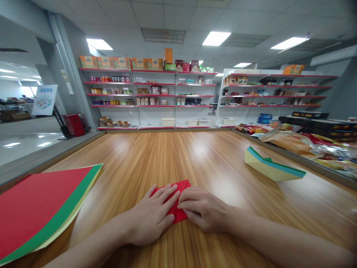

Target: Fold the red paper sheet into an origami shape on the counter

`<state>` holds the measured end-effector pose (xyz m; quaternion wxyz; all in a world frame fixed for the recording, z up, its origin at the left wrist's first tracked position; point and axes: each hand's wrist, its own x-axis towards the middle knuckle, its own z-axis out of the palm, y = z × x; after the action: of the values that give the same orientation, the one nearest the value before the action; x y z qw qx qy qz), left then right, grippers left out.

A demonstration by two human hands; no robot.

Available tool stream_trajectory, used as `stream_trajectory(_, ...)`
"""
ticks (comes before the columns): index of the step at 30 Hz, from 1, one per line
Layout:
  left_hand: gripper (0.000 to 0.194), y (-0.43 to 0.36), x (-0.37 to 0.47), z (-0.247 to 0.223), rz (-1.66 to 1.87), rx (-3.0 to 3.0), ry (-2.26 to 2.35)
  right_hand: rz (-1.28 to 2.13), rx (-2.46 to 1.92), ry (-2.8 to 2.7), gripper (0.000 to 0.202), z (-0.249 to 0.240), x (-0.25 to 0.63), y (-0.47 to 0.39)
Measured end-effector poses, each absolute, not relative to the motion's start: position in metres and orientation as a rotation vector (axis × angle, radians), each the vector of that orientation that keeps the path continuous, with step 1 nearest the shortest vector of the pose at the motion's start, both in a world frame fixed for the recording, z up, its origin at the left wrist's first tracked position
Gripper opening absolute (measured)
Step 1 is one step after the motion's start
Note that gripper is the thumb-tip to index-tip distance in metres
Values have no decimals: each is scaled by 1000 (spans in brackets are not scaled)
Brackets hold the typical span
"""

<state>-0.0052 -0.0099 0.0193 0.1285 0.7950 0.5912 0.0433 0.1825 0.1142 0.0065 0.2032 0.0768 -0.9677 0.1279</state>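
Red paper under 2 hands, wood on every side

The red folded paper (177,215) lies flat on the tabletop (139,156), at the near middle. The left hand (152,212) rests palm down over its left part, fingers spread and extended, pressing from above and gripping nothing. The right hand (205,208) is at the paper's right edge with its fingers curled in, the tips touching the red; whether it pinches the edge or only presses, I cannot tell. The paper's far corner and its near edge show between the hands.

To the left, a stack of coloured sheets (41,206), red over green over pale yellow, runs out of view; its right edge stands well apart from the left hand, with bare wood between. To the far right, a folded paper boat (272,166) in pale yellow, blue and green sits nearer the right border than the red paper does, well apart from the right hand. Beyond the hands, wood grain stretches to the far rim (167,130), giving the fingers open room forward. Packaged snacks (290,141) crowd just outside the right border, and stocked shelves (153,106) stand past the far rim.
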Motion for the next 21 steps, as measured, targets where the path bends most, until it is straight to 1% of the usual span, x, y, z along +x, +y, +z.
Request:
stream_trajectory(16, 57, -11, -3, 23, 95, 2289, 1729, 331, 194, -2671, 18, 6, 181, 116)
stream_trajectory(21, 57, -11, -6, 18, 123, 2311, 1732, 320, 159, -2618, 19, 4, 182, 118)
